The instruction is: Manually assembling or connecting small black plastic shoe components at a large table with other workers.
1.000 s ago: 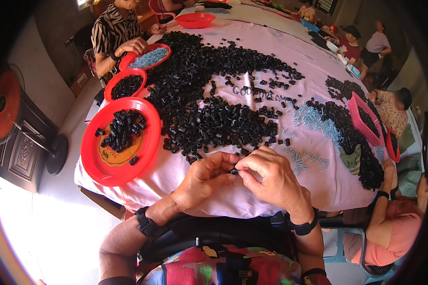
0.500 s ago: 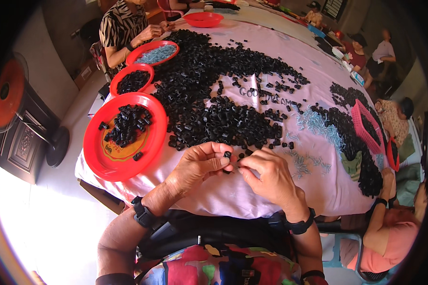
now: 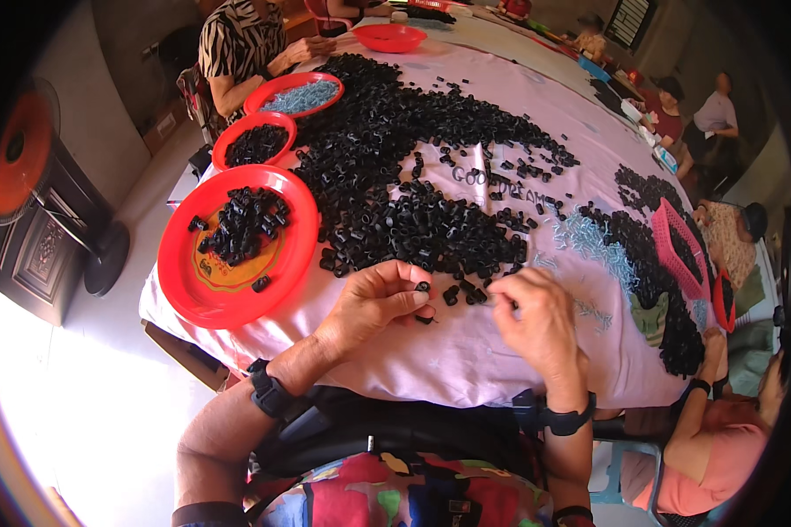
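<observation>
My left hand (image 3: 373,306) is above the near edge of the table, pinching a small black plastic clip (image 3: 423,287) between thumb and forefinger. A second black piece (image 3: 424,320) shows just below those fingertips. Off to the right, apart from the left, is my right hand (image 3: 540,321). Its fingers are bent and smeared by motion, so whether they hold anything is unclear. Several loose black pieces (image 3: 464,293) lie between the two hands. Beyond them spreads a large heap of similar black pieces (image 3: 417,224) on the pink cloth (image 3: 395,364).
At left stand a red plate with black pieces (image 3: 177,285), a red bowl of black pieces (image 3: 222,140) and a red bowl of pale blue screws (image 3: 341,94). Loose pale blue screws (image 3: 593,246) lie at right near a pink basket (image 3: 668,246). Co-workers sit around the table.
My right hand has drawn away from the left, moving right. The left hand stays in about the same place with the black clip. The view has shifted slightly.
</observation>
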